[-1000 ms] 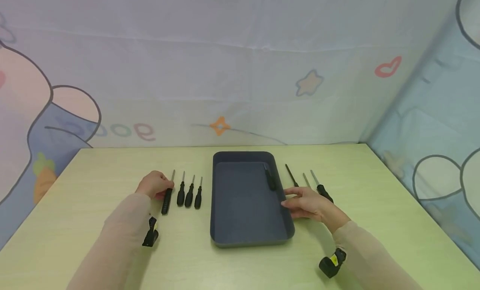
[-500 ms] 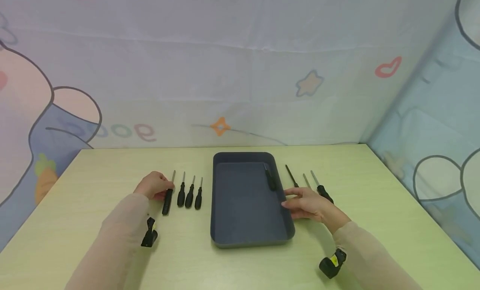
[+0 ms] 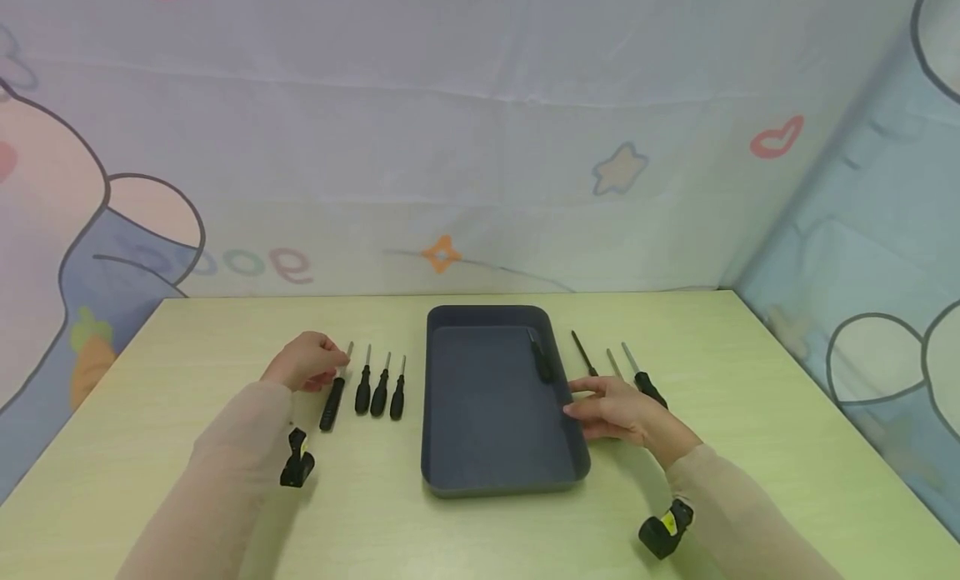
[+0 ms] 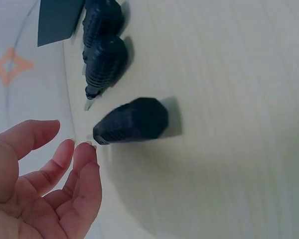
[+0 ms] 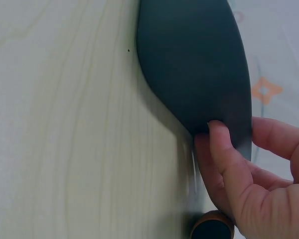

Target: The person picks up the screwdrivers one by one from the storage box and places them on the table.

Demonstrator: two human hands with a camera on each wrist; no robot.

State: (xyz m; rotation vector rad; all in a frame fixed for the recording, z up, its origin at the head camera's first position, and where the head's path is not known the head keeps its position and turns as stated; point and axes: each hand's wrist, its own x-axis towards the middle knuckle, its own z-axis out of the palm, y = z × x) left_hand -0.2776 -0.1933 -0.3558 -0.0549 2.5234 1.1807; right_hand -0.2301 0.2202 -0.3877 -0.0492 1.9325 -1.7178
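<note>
My left hand (image 3: 303, 363) hovers over the shaft of the leftmost screwdriver (image 3: 332, 403), which lies on the table with its black handle toward me. In the left wrist view the thumb and fingers are apart, with fingertips close to the end of that handle (image 4: 134, 122). A dark grey rectangular tray (image 3: 480, 438) sits in the middle. My right hand (image 3: 618, 409) pinches the tray's right wall, also in the right wrist view, where fingers (image 5: 224, 144) press its outer side. One small black screwdriver (image 3: 542, 363) lies inside the tray near its right wall.
Left of the tray, 3 smaller black-handled screwdrivers (image 3: 379, 397) lie in a row. To its right, a black-handled screwdriver (image 3: 648, 387) and a dark shaft (image 3: 583, 352) lie partly around my right hand. A printed cloth (image 3: 480, 188) hangs behind the table.
My left hand has eased upward and slightly left off the leftmost screwdriver, whose handle end has shifted slightly left. The right hand and the tray have stayed in place.
</note>
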